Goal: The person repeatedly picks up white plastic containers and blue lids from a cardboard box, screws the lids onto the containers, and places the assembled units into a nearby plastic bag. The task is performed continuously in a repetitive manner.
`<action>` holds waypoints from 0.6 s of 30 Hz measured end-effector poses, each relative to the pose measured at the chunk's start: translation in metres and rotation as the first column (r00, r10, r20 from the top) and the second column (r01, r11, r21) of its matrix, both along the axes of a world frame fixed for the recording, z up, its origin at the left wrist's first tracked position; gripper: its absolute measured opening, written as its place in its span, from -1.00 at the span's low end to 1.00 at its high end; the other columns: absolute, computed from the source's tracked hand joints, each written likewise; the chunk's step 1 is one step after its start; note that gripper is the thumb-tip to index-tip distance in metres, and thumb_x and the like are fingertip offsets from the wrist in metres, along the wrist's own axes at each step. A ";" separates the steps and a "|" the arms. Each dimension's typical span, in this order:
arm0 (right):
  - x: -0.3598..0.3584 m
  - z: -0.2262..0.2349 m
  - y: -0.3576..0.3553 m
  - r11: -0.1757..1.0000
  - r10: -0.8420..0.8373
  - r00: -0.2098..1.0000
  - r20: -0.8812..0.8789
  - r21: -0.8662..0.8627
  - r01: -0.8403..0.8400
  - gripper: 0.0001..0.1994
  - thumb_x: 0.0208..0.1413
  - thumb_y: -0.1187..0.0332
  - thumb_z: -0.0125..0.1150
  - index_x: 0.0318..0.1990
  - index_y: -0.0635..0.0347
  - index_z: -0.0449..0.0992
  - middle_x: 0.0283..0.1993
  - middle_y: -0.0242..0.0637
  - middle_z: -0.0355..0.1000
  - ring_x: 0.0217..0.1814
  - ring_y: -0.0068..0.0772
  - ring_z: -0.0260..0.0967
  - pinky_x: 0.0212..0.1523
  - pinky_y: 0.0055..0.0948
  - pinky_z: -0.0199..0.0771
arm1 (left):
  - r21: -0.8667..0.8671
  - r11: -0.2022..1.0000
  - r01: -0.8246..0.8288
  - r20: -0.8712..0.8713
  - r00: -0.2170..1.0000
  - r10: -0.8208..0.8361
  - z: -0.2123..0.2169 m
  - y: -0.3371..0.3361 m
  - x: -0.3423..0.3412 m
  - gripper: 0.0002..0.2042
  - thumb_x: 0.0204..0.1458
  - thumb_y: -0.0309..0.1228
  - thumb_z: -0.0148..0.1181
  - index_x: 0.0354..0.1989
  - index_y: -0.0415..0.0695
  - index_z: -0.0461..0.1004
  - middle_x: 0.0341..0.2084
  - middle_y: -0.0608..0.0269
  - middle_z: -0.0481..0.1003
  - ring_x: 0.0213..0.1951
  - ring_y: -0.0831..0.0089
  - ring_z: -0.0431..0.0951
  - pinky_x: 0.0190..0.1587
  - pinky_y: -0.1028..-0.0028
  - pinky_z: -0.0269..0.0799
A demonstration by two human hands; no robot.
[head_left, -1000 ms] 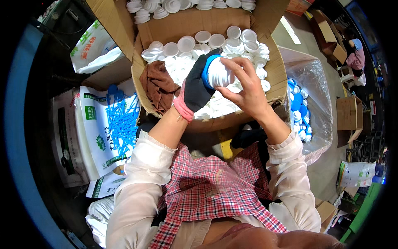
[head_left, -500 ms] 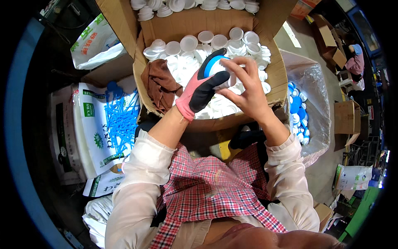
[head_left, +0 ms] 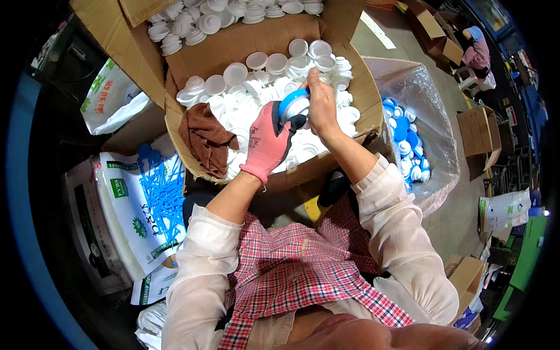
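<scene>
My left hand (head_left: 266, 140), in a pink and black work glove, is closed around a round white plastic cap (head_left: 299, 107) with a blue ring on its rim. Bare and ungloved, my right hand (head_left: 322, 106) grips the right side of that cap, fingers bent and partly hidden behind it. Both hands are above a cardboard box (head_left: 367, 111) full of loose white plastic caps (head_left: 235, 74). A brown cloth (head_left: 207, 139) lies over the caps at the box's left side.
To the right stands a clear-plastic-lined box (head_left: 446, 157) holding blue and white caps (head_left: 415, 153). Thin blue plastic strips (head_left: 163, 195) lie on white printed sacks (head_left: 125, 213) at left. More white caps (head_left: 208, 23) are behind the box. Another person (head_left: 476, 51) sits far right.
My right hand has gone from spread fingertips on the cap to a closer grip along its right side. The left hand has turned, showing more of the glove's pink back. The view has shifted.
</scene>
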State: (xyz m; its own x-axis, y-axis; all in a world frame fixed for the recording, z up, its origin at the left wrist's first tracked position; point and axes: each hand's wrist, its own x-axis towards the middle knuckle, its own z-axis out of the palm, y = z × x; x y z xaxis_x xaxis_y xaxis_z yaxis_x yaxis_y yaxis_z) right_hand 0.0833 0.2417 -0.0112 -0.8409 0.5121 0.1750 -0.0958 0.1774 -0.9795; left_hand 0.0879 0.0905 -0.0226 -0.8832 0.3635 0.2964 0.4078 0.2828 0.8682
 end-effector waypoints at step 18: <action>0.235 -0.088 0.391 0.661 -0.694 0.512 0.507 0.730 0.174 -0.20 -0.47 0.07 0.61 0.02 0.28 0.46 0.08 0.02 0.43 0.12 -0.01 0.39 0.13 -0.25 0.36 | 0.297 0.927 0.229 0.513 0.781 -0.357 -0.003 0.012 -0.020 -0.59 0.22 -0.20 -0.03 0.10 -0.25 0.34 -0.07 0.09 0.46 -0.09 0.29 0.54 0.00 0.39 0.44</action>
